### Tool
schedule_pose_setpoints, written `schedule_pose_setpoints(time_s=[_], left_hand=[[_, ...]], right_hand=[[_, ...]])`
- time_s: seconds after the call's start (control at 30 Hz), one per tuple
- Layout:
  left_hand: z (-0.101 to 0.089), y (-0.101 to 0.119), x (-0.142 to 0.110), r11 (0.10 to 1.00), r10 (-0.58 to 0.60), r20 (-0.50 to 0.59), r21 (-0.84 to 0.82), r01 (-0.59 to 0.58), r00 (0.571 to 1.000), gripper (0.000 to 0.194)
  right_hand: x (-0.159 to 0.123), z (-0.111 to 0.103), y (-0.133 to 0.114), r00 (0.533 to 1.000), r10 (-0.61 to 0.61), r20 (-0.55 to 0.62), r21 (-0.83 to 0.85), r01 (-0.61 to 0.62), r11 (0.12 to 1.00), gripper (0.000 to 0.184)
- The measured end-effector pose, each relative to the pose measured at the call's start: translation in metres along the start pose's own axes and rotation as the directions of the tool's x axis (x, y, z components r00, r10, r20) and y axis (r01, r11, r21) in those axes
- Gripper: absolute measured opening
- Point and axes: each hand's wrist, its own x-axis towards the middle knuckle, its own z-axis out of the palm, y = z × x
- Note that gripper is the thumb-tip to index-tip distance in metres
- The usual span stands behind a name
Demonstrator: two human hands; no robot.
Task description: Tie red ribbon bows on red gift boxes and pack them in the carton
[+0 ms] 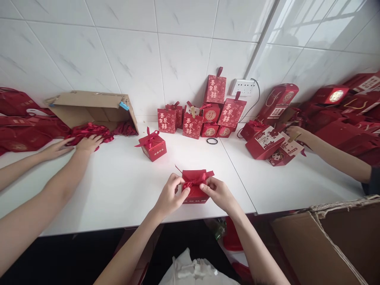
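A small red gift box (pixel 194 194) stands on the white table close to its front edge, directly before me. Across its top runs a red ribbon (pixel 194 181) tied in a bow. My left hand (pixel 175 190) is closed at the left side of the bow, thumb and fingers pinching the ribbon. On the other side, my right hand (pixel 218 190) pinches the bow's right loop between thumb and fingers. Another red box with a ribbon bow (pixel 152 146) sits to the back left, apart from both hands.
A tipped cardboard box (pixel 92 101) spills red ribbons at the left, where another person's hands (pixel 87 144) rest. Several red boxes (pixel 192 122) line the wall. A co-worker's hand (pixel 297 134) is by red bags at right. An open carton (pixel 326 237) stands at lower right.
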Motion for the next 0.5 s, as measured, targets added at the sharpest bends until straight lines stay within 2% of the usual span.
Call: schedule_pose_setpoints(time_s=[0.13,0.23,0.37,0.5], left_hand=[[0.000,0.003,0.002,0.989,-0.100,0.039,-0.102,0.103,0.994,0.025],[0.000,0.001,0.003,0.976,-0.158,0.032,-0.149,0.161,0.987,0.028],[-0.002,-0.004,0.005,0.970,-0.166,0.054,-0.173,0.173,0.985,0.030],[0.000,-0.008,0.005,0.974,-0.144,0.040,-0.173,0.149,0.989,0.030]], right_hand=[[0.001,0.003,-0.001,0.997,0.056,-0.045,0.037,-0.054,0.998,0.046],[0.001,0.004,0.000,0.999,0.039,-0.012,0.146,-0.037,0.989,0.041],[0.002,0.002,0.007,0.998,0.040,0.052,0.373,-0.057,0.926,0.035],[0.005,0.006,0.021,0.999,-0.006,0.037,0.549,-0.015,0.836,0.034]])
